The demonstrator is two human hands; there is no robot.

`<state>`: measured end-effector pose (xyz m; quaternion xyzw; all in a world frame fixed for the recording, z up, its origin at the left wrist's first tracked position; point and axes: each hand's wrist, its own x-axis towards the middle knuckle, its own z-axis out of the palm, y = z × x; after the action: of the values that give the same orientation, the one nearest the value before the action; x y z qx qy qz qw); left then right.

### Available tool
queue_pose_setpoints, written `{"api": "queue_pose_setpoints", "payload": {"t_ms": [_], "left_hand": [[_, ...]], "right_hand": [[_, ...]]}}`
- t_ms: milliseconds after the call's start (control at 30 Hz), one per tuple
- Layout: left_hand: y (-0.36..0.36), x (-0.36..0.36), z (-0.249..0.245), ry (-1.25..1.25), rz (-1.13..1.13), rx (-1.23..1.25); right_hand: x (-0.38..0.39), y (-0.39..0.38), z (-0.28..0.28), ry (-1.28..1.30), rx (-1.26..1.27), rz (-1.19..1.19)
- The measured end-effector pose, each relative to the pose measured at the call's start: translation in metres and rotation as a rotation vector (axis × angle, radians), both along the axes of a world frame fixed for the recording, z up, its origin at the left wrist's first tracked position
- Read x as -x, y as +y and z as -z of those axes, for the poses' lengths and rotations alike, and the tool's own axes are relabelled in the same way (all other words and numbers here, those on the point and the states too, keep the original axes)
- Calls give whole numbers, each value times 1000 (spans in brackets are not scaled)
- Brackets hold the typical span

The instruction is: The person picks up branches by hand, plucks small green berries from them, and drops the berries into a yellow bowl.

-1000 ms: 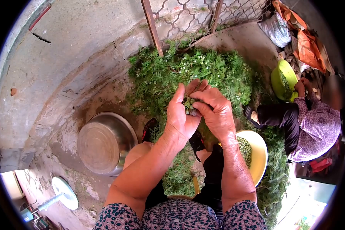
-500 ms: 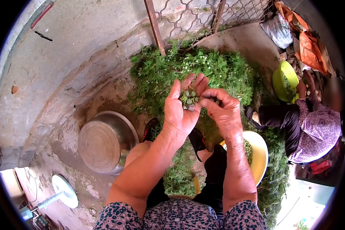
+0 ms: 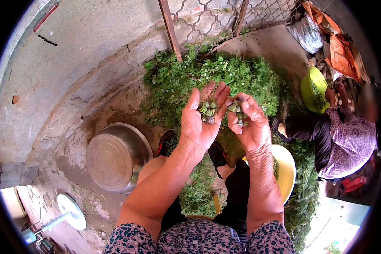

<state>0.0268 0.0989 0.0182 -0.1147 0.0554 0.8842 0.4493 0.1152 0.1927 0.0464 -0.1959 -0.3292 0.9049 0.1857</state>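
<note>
Palm up and cupped, my left hand (image 3: 195,125) holds a small heap of green seed cones (image 3: 208,111), with bits of stem among them. My right hand (image 3: 256,129) is close beside it, palm turned up, its curled fingers around several more green cones (image 3: 240,115). Behind both hands a big pile of cut evergreen sprigs (image 3: 169,89) lies on the ground, dotted with pale cones. Below my right forearm stands a pale yellow basin (image 3: 288,173), partly hidden by the arm, with green cones in it.
An upturned metal pot (image 3: 110,158) is on the ground at left, near a standing fan (image 3: 72,211). At right a person (image 3: 353,139) sits with hands at a lime-green basin (image 3: 307,91). A metal lattice (image 3: 211,21) and a concrete wall (image 3: 93,38) border the sprigs.
My right hand has moved slightly away from the left palm and turned upward, so the cones in its fingers now show. My left hand has stayed nearly still.
</note>
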Motion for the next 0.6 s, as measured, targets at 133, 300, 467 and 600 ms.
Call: {"api": "queue_pose_setpoints", "payload": {"t_ms": [133, 300, 467, 600], "left_hand": [[2, -3, 2, -35, 13, -38], [2, -6, 2, 68, 42, 67], [1, -4, 2, 78, 55, 93], [-1, -3, 0, 33, 54, 29]], "right_hand": [[2, 1, 4, -109, -366, 3], [7, -9, 10, -270, -1411, 86], [7, -10, 11, -315, -1269, 60], [3, -5, -3, -261, -475, -40]]}}
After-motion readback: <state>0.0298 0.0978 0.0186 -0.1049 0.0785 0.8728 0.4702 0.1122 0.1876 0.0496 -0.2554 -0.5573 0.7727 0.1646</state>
